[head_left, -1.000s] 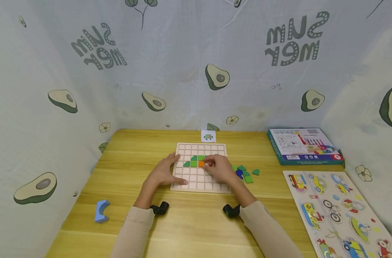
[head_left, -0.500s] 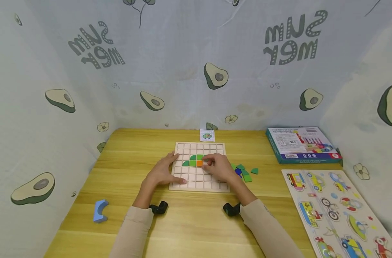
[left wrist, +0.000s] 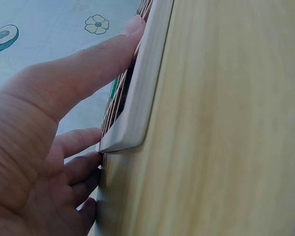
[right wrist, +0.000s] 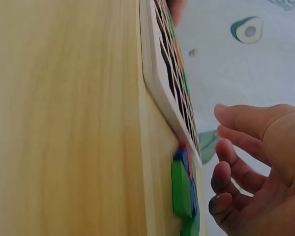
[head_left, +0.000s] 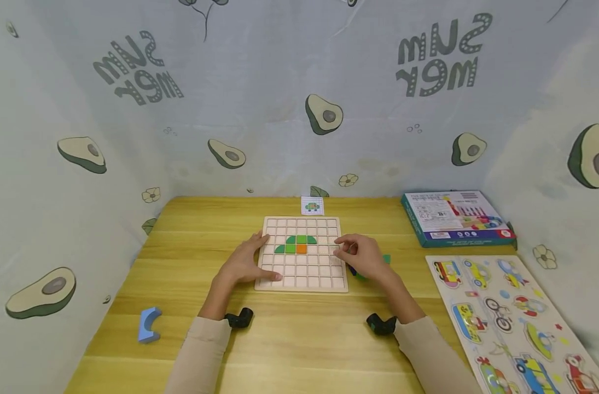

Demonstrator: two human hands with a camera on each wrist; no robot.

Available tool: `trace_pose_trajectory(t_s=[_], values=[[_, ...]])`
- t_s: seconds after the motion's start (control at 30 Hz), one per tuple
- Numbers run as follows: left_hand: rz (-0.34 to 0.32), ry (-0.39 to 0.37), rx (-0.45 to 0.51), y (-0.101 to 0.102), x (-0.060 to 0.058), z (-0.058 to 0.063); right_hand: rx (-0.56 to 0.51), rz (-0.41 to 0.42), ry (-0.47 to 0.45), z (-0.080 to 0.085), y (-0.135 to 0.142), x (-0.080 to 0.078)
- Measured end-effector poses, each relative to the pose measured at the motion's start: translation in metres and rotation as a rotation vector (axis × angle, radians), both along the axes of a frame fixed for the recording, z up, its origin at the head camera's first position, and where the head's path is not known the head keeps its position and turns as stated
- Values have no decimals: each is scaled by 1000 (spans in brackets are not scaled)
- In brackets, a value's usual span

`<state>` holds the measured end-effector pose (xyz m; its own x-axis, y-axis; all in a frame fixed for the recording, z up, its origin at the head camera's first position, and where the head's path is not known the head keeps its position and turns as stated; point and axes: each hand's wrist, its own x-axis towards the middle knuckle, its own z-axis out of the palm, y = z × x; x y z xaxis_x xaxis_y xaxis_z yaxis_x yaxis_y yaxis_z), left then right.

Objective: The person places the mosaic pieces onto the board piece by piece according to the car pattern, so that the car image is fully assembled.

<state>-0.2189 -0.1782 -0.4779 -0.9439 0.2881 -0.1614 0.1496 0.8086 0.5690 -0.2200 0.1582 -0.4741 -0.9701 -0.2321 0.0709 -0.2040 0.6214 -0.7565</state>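
Observation:
A wooden grid board (head_left: 299,280) lies mid-table. Set in its cells are green quarter-round pieces (head_left: 311,239), green squares (head_left: 301,239) and an orange square (head_left: 301,249). My left hand (head_left: 242,260) rests at the board's left side, thumb (left wrist: 93,61) laid over the near rim and fingertips at the left edge. Over the board's right edge hovers my right hand (head_left: 362,256), fingers loosely bent with nothing between them. In the right wrist view, loose green (right wrist: 181,189), blue and red pieces lie beside the board, below that hand; the head view shows them mostly hidden.
A small card (head_left: 312,206) with a turtle-like grid picture lies behind the board. At the right are a boxed set (head_left: 457,219) and a vehicle peg puzzle (head_left: 513,323). A blue arch block (head_left: 149,325) stands at left. Printed cloth encloses the table.
My right hand has let go of a green quarter-round piece, now in the cell right of the green square, and moved right to the board's edge. My left hand stays on the board.

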Motion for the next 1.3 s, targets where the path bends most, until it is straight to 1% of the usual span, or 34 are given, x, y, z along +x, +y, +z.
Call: trace_pose_trajectory(t_s=[0.1,0.27,0.47,0.53,0.63,0.73,0.87,1.13,1.3], values=[[-5,10,9,-1,0,0,25,-16,-10,0,15,1],[-8,4,5,-1,0,-2,61,-40,-32,2,37,3],[-5,-2,2,-3,0,-2,105,-61,-31,5,54,7],[-5,-2,2,-3,0,-2,121,-59,-27,6,56,8],[-4,-6,-2,-2,-1,-2,143,-34,-14,7,54,9],[-7,-8,-8,-2,-1,-2,164,10,-7,5,50,9],[-13,-2,-15,-1,-2,-3,186,35,-27,1,46,8],[-13,-2,-11,-2,-2,-4,185,-8,-53,-2,46,8],[-5,-7,-22,-1,-1,-5,181,-1,-46,-2,45,9]])
